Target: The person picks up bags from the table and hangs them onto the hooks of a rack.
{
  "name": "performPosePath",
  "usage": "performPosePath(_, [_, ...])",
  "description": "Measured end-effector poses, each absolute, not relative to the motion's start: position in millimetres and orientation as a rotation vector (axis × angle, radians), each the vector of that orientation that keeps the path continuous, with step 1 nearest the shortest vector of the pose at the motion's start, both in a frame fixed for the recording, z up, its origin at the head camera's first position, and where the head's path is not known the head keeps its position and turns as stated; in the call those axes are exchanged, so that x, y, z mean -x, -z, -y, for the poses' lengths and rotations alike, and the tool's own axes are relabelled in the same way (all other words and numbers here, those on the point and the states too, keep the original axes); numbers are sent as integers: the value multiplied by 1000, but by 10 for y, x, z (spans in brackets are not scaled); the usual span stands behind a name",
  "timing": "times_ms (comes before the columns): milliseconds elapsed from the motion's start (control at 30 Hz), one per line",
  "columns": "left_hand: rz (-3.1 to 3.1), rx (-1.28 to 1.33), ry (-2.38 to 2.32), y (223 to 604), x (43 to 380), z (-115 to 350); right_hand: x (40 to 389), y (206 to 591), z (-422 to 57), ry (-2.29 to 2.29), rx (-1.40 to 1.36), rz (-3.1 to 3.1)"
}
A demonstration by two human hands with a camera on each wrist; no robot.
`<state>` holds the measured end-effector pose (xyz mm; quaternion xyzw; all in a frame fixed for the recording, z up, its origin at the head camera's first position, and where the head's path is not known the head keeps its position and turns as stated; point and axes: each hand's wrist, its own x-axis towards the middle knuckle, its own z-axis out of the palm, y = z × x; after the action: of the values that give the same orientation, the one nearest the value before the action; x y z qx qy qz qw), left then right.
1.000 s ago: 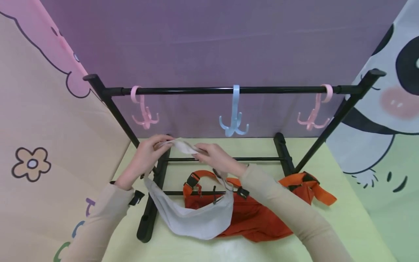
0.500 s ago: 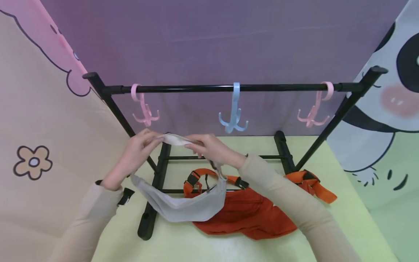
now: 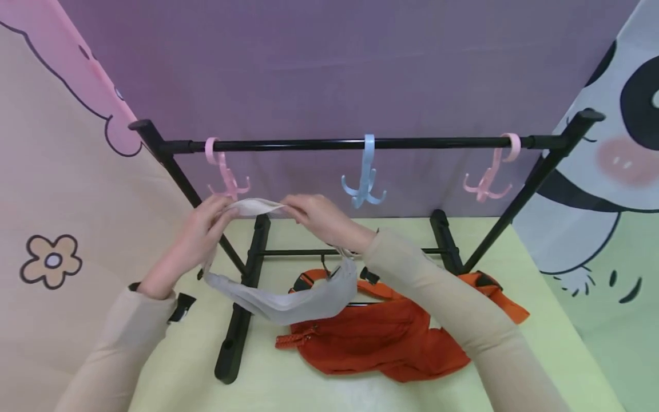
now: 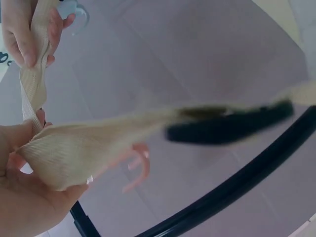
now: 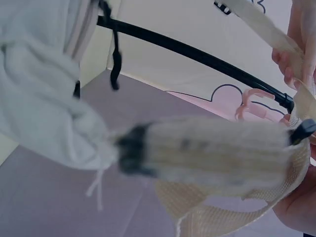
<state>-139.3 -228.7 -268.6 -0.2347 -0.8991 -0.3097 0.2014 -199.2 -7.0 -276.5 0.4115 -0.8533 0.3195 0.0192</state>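
Pale grey bag [image 3: 296, 304] sags beneath its cream, ribbed strap [image 3: 254, 206].

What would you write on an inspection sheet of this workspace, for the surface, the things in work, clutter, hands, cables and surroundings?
Surface: pale yellow-green tabletop, bearing a black rack.
Job's things: light grey waist bag hangs below the hands; its pale strap is between them. Left pink hook, blue hook and right pink hook hang on the top bar.
Clutter: red-orange waist bag lies on the tabletop.
Hands: left hand and right hand both pinch the strap.
Cables: nothing seen.
Surroundings: purple backdrop; cartoon-printed panels at both sides.
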Motion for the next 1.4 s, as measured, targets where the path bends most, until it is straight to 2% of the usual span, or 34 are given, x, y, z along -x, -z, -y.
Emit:
performPosePath(400, [2451, 532, 654, 2595, 1488, 2413, 2075, 2559, 315, -716, -1199, 2678])
performPosePath(967, [2539, 355, 636, 2604, 1505, 2447, 2421, 2401, 652, -219, -1043, 2705])
performPosePath(1400, [2644, 274, 613, 2636, 1531, 2455, 2619, 2390, 808, -236, -1040, 2924])
